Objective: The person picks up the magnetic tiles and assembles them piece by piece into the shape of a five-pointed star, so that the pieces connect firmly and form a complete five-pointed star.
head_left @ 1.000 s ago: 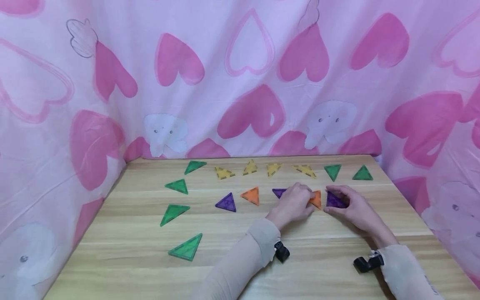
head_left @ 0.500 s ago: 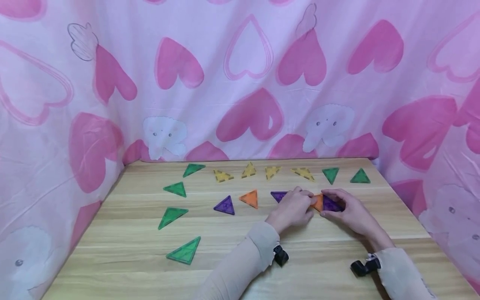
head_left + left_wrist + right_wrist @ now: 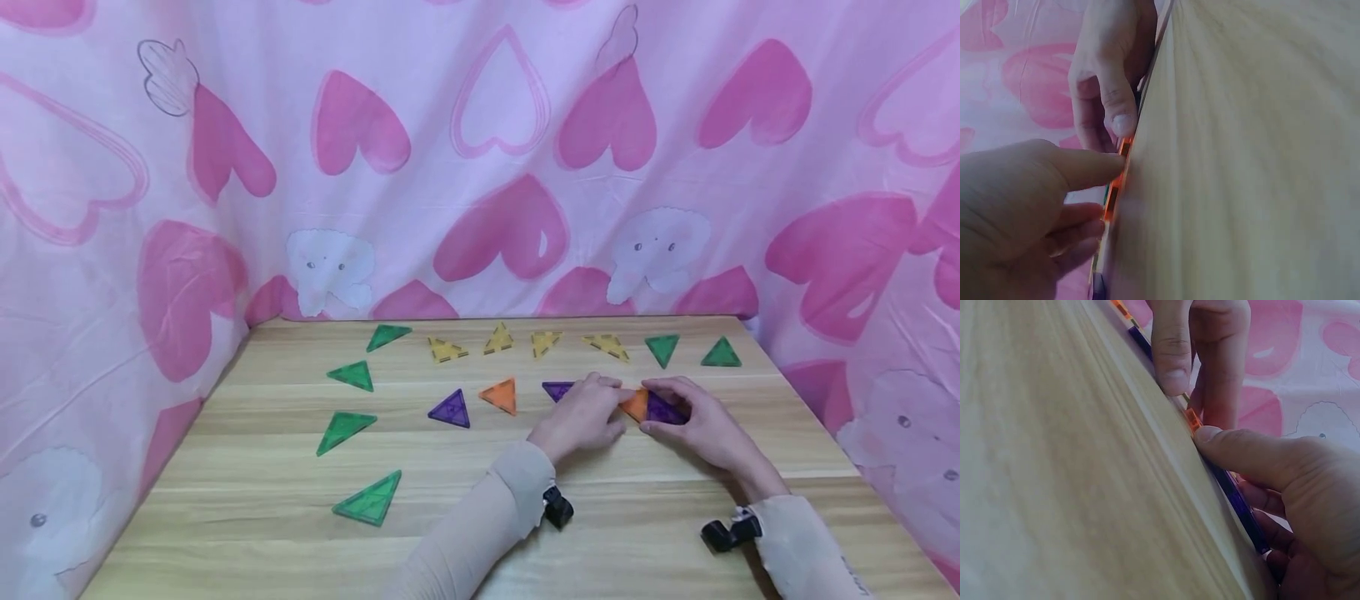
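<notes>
Two finger pinches, apparently for alignment: left hand (image 3: 582, 415), orange triangle (image 3: 637, 407); right hand (image 3: 708, 423), purple triangle (image 3: 662, 408) abutting at three o'clock.

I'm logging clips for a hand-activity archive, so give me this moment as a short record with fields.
Left hand: holds a translucent orange triangular tile
Right hand: holds a translucent purple triangular tile
Contact: these two tiles meet edge to edge
Farther left: a second orange tile, a second purple tile
Partly hidden: a third purple tile, behind the left hand
Other tiles: six translucent green triangles, four translucent yellow triangles
Surface: wood-grain table
Backdrop: pink heart-print cloth
</notes>
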Tool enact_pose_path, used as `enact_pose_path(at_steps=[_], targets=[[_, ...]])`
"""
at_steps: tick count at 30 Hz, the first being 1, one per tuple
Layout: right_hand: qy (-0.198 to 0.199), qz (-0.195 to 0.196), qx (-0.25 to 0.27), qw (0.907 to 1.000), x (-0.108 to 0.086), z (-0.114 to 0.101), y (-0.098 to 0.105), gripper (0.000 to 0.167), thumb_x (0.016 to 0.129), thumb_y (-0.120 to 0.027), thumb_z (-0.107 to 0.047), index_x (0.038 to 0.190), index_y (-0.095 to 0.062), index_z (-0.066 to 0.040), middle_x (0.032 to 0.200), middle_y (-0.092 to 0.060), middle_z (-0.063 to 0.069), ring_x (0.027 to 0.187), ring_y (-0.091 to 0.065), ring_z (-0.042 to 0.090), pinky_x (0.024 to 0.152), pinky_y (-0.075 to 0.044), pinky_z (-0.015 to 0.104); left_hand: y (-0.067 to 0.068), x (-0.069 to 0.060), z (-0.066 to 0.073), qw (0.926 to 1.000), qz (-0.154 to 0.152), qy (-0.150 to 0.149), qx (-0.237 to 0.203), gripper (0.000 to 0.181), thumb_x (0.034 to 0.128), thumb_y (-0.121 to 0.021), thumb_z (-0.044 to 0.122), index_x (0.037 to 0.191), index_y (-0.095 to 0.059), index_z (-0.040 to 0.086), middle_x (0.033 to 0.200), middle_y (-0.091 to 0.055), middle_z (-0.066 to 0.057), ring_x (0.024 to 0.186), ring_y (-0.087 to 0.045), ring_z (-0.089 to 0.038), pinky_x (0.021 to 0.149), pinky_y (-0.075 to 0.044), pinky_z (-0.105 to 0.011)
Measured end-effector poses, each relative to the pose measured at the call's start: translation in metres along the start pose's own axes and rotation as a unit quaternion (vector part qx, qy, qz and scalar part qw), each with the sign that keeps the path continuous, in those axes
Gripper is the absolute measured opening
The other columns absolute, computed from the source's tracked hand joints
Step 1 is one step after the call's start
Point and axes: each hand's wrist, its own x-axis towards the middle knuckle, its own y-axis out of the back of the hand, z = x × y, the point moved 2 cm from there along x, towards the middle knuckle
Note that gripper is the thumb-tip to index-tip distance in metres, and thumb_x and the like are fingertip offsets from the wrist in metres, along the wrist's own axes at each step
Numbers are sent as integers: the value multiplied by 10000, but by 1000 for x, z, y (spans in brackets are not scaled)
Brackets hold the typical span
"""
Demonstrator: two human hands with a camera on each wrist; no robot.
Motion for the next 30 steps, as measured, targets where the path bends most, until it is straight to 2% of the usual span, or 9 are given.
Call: enact_pose_path(at_steps=[3, 6, 8, 10, 13, 16, 20, 26, 30], targets=[[-37, -33, -64, 10000, 1, 0, -1, 725, 949, -914, -403, 1574, -614, -191, 1527, -630, 113, 1395, -577, 339, 1056, -408, 175, 5, -3, -10, 9995, 253, 92, -167, 534, 1087, -734, 308, 1603, -622, 231, 1637, -603, 14, 1551, -495, -165, 1315, -351, -334], [-65, -84, -39, 9999, 3, 0, -2, 744, 943, -917, -409, 1582, -607, -187, 1579, -593, 135, 1447, -545, 381, 1170, -448, 416, 15, -8, -23, 9979, 549, 253, -215, 561, 1065, -765, 319, 1597, -626, 207, 1627, -613, 11, 1565, -487, -185, 1333, -329, -374], [-94, -122, 16, 9999, 4, 1, -2, 759, 937, -923, -394, 1589, -599, -179, 1604, -569, 150, 1474, -524, 413, 1194, -428, 602, 21, -12, -33, 9960, 786, 348, -253, 575, 1044, -791, 328, 1584, -640, 199, 1605, -633, 16, 1549, -509, -197, 1325, -348, -386], [-108, -139, 53, 9998, 5, 2, -2, 767, 935, -927, -381, 1593, -596, -166, 1610, -558, 166, 1474, -517, 435, 1186, -405, 692, 27, -17, -43, 9935, 990, 455, -342, 588, 1015, -826, 336, 1563, -663, 197, 1572, -659, 18, 1512, -549, -213, 1295, -398, -390], [-171, -157, 52, 9997, 7, 3, -1, 770, 938, -923, -389, 1598, -592, -171, 1603, -553, 169, 1450, -518, 425, 1170, -408, 684, 33, -25, -57, 9907, 1107, 633, -480, 614, 982, -866, 348, 1547, -680, 196, 1547, -681, 16, 1485, -579, -233, 1264, -439, -397], [-195, -160, 31, 9997, 10, 4, 0, 769, 943, -917, -404, 1598, -589, -171, 1591, -553, 178, 1429, -516, 415, 1155, -411, 664, 37, -32, -67, 9904, 1014, 786, -521, 668, 951, -903, 384, 1547, -676, 185, 1549, -682, -2, 1495, -573, -252, 1280, -420, -426], [-277, -178, 56, 9994, 15, 5, -1, 789, 933, -920, -434, 1601, -586, -182, 1603, -533, 190, 1457, -493, 449, 1178, -387, 715, 39, -40, -74, 9908, 897, 840, -561, 677, 912, -945, 394, 1503, -709, 164, 1509, -712, -12, 1487, -584, -272, 1286, -414, -457], [-307, -167, 94, 9993, 24, 5, -4, 782, 926, -919, -467, 1584, -607, -182, 1580, -533, 186, 1475, -470, 454, 1199, -355, 725, 32, -44, -80, 9888, 748, 696, -1087, 605, 906, -962, 307, 1435, -749, 106, 1368, -789, -13, 1314, -696, -196, 1162, -529, -320], [-155, -192, 68, 9997, 30, 5, -5, 761, 937, -916, -440, 1580, -609, -170, 1549, -548, 181, 1448, -492, 437, 1192, -374, 703, 30, -45, -83, 9874, 630, 626, -1310, 600, 920, -954, 261, 1450, -735, 84, 1381, -783, -36, 1249, -736, -147, 1128, -542, -264]])
